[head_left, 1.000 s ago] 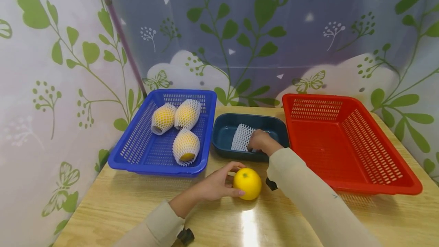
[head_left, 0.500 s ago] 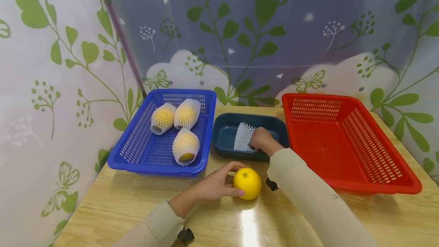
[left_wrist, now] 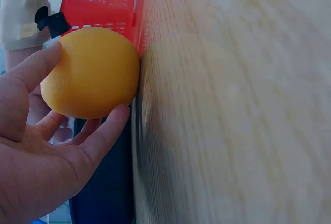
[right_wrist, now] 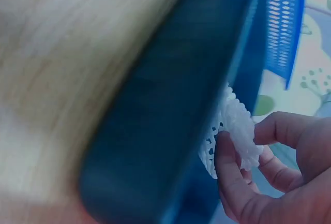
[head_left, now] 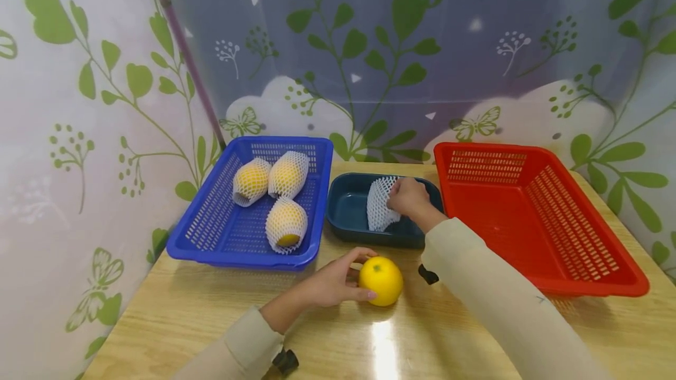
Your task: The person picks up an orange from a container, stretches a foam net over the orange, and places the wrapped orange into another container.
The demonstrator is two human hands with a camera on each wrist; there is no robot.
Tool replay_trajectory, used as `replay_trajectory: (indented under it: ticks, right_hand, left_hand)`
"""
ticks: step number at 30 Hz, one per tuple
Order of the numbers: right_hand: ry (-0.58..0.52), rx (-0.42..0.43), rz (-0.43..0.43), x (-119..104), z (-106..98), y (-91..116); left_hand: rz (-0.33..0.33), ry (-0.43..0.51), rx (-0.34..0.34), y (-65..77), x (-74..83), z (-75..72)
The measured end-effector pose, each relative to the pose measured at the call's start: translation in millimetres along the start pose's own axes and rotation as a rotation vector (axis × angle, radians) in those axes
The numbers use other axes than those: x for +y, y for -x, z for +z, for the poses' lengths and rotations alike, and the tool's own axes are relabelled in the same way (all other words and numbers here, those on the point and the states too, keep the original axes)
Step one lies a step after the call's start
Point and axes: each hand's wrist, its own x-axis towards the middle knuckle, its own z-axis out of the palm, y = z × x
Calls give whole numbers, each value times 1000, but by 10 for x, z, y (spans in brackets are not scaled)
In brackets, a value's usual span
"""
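Observation:
On the table in front, my left hand (head_left: 338,281) holds a yellow orange (head_left: 381,281) from its left side. In the left wrist view, the thumb and fingers curve round the orange (left_wrist: 93,73), which rests on the wood. Over the dark teal tray (head_left: 345,236), my right hand (head_left: 411,197) pinches a white foam net sleeve (head_left: 379,207) by its right edge. The right wrist view shows the net sleeve (right_wrist: 239,125) between thumb and fingers, its mesh end gathered; the tray wall (right_wrist: 150,110) hides its lower part.
A blue basket (head_left: 243,260) on the left holds three yellow fruits (head_left: 287,224) in foam nets. To the right stands a red basket (head_left: 496,227), close against the tray. A patterned curtain (head_left: 369,63) hangs behind the table (head_left: 338,345).
My right hand has lifted slightly and moved right and back, drawing the foam net sleeve with it, which is now more upright. The left hand and the orange have stayed put.

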Motion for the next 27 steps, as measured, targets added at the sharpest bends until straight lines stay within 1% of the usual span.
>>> replay_trajectory:
  ticks: [4,6,13,20,23,27]
  right_hand:
    - [-5,28,-104,-57,-149,66]
    - [-9,34,-141,-81,-222,105]
    - [-60,-21,-207,-128,-414,304]
    - [-84,-27,-344,-103,-523,587]
    - [-104,-28,-378,-44,-542,698]
    - [-138,-46,-369,70,-546,820]
  left_hand:
    - [-8,-9,3,-3,5,-3]
    - [-6,-16,5,-7,6,-3]
    - [10,-35,0,-16,10,1]
    - [38,-49,-3,-17,23,-9]
    - [41,-46,-8,-17,20,-10]
    - [50,-51,-9,-16,12,-8]
